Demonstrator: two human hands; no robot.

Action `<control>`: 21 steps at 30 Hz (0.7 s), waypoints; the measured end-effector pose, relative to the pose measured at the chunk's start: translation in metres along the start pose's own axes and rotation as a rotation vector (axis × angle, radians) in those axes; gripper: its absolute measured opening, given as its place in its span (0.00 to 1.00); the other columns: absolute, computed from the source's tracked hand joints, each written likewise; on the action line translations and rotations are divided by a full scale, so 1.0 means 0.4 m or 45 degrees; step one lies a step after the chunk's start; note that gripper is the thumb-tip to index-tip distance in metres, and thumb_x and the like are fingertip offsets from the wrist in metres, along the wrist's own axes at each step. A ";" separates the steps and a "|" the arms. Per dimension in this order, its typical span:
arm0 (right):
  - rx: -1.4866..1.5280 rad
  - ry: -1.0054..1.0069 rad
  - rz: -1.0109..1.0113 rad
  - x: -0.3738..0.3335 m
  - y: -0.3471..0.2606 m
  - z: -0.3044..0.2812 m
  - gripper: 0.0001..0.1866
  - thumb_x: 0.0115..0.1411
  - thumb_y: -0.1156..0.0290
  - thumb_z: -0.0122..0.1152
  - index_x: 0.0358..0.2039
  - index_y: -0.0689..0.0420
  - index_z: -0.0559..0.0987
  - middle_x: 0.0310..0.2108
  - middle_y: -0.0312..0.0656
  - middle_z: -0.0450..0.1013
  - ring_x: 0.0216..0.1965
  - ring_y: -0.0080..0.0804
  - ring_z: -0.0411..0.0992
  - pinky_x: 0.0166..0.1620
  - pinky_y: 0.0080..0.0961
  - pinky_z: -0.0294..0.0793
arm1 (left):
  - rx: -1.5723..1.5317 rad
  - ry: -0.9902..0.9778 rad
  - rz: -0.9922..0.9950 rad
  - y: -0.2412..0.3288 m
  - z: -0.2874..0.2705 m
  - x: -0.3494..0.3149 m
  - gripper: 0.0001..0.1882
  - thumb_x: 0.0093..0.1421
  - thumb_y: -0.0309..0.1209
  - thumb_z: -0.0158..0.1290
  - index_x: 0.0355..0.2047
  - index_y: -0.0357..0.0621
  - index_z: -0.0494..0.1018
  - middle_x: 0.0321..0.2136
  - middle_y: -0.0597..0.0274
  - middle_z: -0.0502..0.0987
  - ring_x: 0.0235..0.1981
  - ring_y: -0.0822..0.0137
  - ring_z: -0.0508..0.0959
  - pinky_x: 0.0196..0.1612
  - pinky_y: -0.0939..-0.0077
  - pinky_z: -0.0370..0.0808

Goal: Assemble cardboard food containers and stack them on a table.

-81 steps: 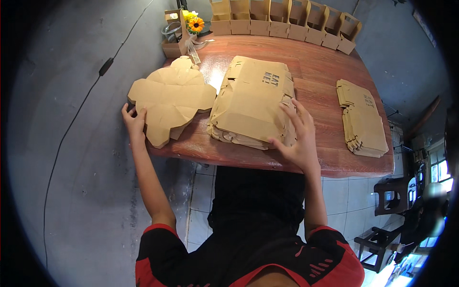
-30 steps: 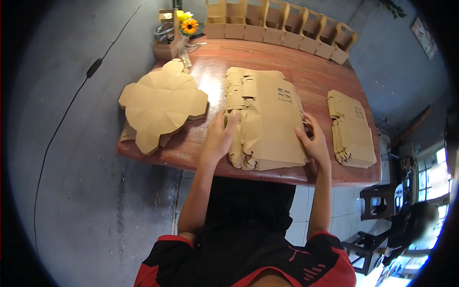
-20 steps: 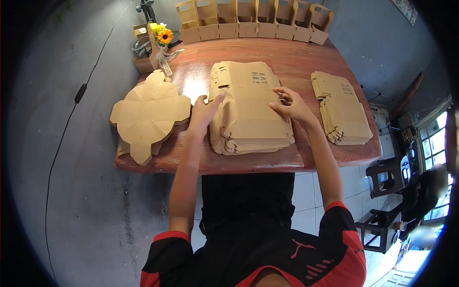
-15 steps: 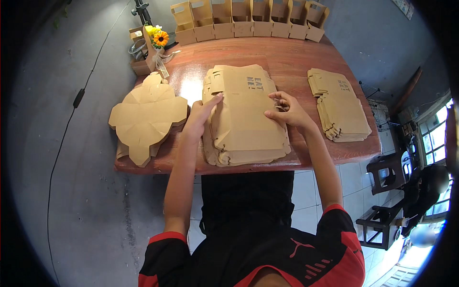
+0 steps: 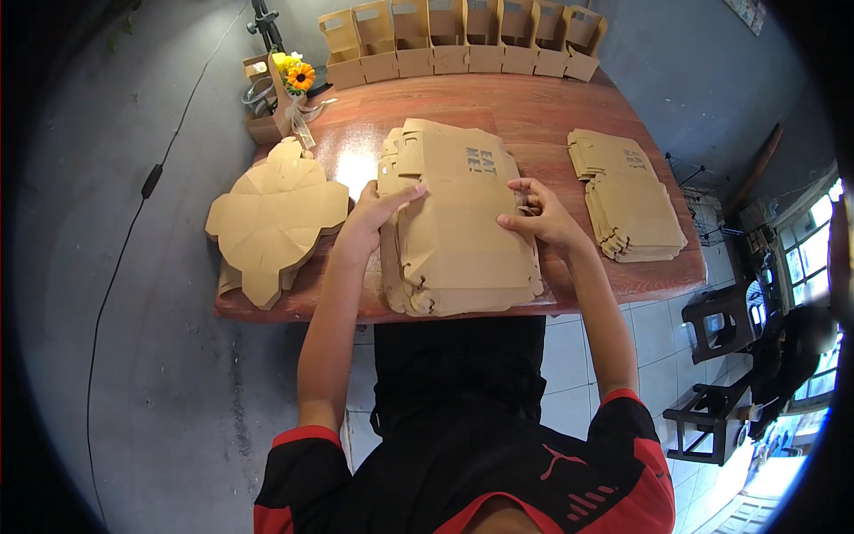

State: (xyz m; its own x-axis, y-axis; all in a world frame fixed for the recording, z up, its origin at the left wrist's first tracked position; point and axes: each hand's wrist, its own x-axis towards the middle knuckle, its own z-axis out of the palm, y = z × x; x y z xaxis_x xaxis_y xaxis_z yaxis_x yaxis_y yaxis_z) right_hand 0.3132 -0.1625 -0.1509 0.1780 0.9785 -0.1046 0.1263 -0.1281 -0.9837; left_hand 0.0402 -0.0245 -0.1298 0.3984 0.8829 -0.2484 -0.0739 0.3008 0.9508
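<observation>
A stack of flat brown cardboard boxes lies in front of me near the table's front edge. Its top flat cardboard box, with dark print near its far end, sits slightly askew on the pile. My left hand grips this box's left side, the thumb pressed on top and the other fingers mostly hidden. At its right edge my right hand is closed, thumb on the surface and fingers curled over the side.
Unfolded petal-shaped cardboard pieces lie at left, and another flat box stack at right. Upright cardboard carriers line the table's far edge. Flowers stand far left. Beyond the right side are stools and a person.
The top box has turned slightly and shifted a little to the right on the stack. My left thumb reaches further over it; both hands still touch its sides.
</observation>
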 end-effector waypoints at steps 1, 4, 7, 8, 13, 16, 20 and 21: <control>0.012 0.016 -0.007 0.000 0.001 0.001 0.47 0.49 0.62 0.82 0.66 0.60 0.65 0.50 0.51 0.73 0.55 0.38 0.72 0.58 0.31 0.69 | 0.014 -0.011 0.062 0.000 0.005 -0.003 0.39 0.50 0.30 0.74 0.57 0.32 0.64 0.47 0.49 0.79 0.43 0.61 0.84 0.43 0.67 0.85; 0.046 0.220 0.063 0.008 -0.003 0.015 0.51 0.49 0.61 0.82 0.67 0.66 0.61 0.55 0.54 0.72 0.59 0.42 0.70 0.61 0.37 0.70 | 0.013 -0.048 0.230 0.001 0.024 -0.030 0.42 0.46 0.26 0.75 0.57 0.36 0.62 0.49 0.49 0.78 0.47 0.59 0.82 0.48 0.65 0.83; 0.404 0.160 0.184 -0.002 -0.028 0.011 0.51 0.49 0.61 0.81 0.66 0.69 0.61 0.58 0.56 0.70 0.61 0.44 0.70 0.62 0.42 0.70 | -0.124 -0.161 0.454 0.012 0.046 -0.076 0.42 0.45 0.24 0.75 0.57 0.38 0.63 0.49 0.50 0.77 0.48 0.59 0.81 0.49 0.64 0.82; 0.467 0.198 0.211 -0.009 -0.038 0.013 0.51 0.49 0.62 0.82 0.65 0.69 0.61 0.58 0.57 0.70 0.60 0.44 0.71 0.61 0.41 0.73 | -0.163 -0.201 0.518 0.018 0.052 -0.090 0.42 0.45 0.23 0.75 0.57 0.38 0.63 0.50 0.51 0.77 0.48 0.59 0.81 0.50 0.64 0.82; 0.592 0.188 -0.169 -0.046 -0.113 -0.001 0.45 0.48 0.68 0.82 0.61 0.69 0.66 0.52 0.53 0.75 0.52 0.41 0.77 0.56 0.36 0.78 | -0.142 -0.366 0.851 0.086 0.066 -0.120 0.46 0.46 0.23 0.74 0.60 0.41 0.57 0.47 0.53 0.77 0.48 0.62 0.81 0.52 0.65 0.81; 0.375 0.259 -0.608 -0.067 -0.151 -0.027 0.37 0.47 0.70 0.83 0.54 0.67 0.72 0.47 0.48 0.79 0.49 0.35 0.78 0.55 0.33 0.79 | 0.003 -0.443 1.050 0.128 0.056 -0.103 0.46 0.49 0.24 0.73 0.61 0.41 0.54 0.51 0.54 0.73 0.53 0.63 0.78 0.55 0.65 0.78; 0.134 0.347 -0.816 -0.074 -0.148 -0.040 0.40 0.43 0.67 0.85 0.54 0.66 0.73 0.47 0.47 0.79 0.49 0.34 0.78 0.54 0.33 0.78 | 0.221 -0.488 1.153 0.113 0.045 -0.072 0.41 0.50 0.23 0.70 0.61 0.38 0.58 0.55 0.54 0.71 0.57 0.63 0.73 0.60 0.68 0.73; 0.087 0.370 -0.847 -0.071 -0.139 -0.038 0.41 0.42 0.67 0.86 0.54 0.66 0.73 0.47 0.47 0.79 0.50 0.34 0.78 0.54 0.33 0.78 | 0.278 -0.496 1.170 0.096 0.044 -0.066 0.40 0.50 0.23 0.69 0.60 0.37 0.59 0.55 0.55 0.71 0.58 0.63 0.73 0.60 0.68 0.72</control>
State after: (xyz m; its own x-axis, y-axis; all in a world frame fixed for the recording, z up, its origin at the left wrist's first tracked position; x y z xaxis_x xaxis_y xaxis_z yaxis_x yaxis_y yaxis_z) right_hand 0.3158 -0.1858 -0.0911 0.3381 0.7617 0.5527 0.2385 0.4987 -0.8333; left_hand 0.0429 -0.0428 -0.0835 0.5445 0.5488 0.6343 -0.3478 -0.5404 0.7662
